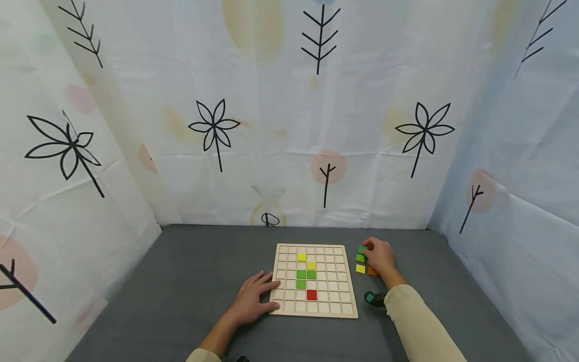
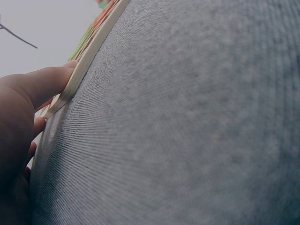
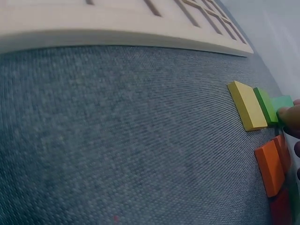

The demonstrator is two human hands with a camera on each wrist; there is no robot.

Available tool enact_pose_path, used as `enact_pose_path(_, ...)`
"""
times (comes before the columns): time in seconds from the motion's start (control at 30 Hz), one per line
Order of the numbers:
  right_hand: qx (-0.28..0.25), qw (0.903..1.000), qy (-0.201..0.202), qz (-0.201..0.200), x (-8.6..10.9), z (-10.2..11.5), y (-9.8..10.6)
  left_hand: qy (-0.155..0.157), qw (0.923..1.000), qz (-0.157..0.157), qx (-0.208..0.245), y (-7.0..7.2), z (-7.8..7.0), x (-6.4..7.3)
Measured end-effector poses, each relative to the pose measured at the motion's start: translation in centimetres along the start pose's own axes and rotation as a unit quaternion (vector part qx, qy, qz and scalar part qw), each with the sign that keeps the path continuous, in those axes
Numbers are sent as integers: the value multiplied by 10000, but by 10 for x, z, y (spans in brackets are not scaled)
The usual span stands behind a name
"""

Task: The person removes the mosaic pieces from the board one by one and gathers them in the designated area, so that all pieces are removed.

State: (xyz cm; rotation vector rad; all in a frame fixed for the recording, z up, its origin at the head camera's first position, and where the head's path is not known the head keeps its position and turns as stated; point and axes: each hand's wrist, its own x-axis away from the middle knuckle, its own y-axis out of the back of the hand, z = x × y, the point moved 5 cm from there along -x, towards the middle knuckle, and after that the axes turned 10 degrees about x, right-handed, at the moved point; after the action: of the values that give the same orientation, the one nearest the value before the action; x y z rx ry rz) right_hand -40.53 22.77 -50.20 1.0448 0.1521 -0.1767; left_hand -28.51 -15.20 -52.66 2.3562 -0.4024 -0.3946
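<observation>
On the gray desk, the wooden grid board looks light and stiff, its left edge under the spread left hand. Right of it, the right hand pinches the farthest green square tile, probably light, hard and smooth, best held by opposite side edges.

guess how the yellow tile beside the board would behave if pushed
The yellow tile probably slides rather than rolls, being flat with straight edges. It looks stiff, showing no bend. Lying flat, it seems unlikely to tip.
</observation>
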Motion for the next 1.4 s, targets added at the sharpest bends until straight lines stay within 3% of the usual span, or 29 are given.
enact_pose_path(0.5,501,9984,209,132,-3,-1,0,58,10000,40,-24,0,-4,-1)
enact_pose_path(0.7,433,9989,192,-39,-1,3,1,60,10000,30,-34,0,-3,0)
enact_pose_path(1.0,250,9983,511,-134,6,19,3,103,9999,40,-17,0,-1,0)
enact_pose_path(1.4,-96,9933,1098,-333,19,41,-11,117,9999,37,-1,0,-1,-1)
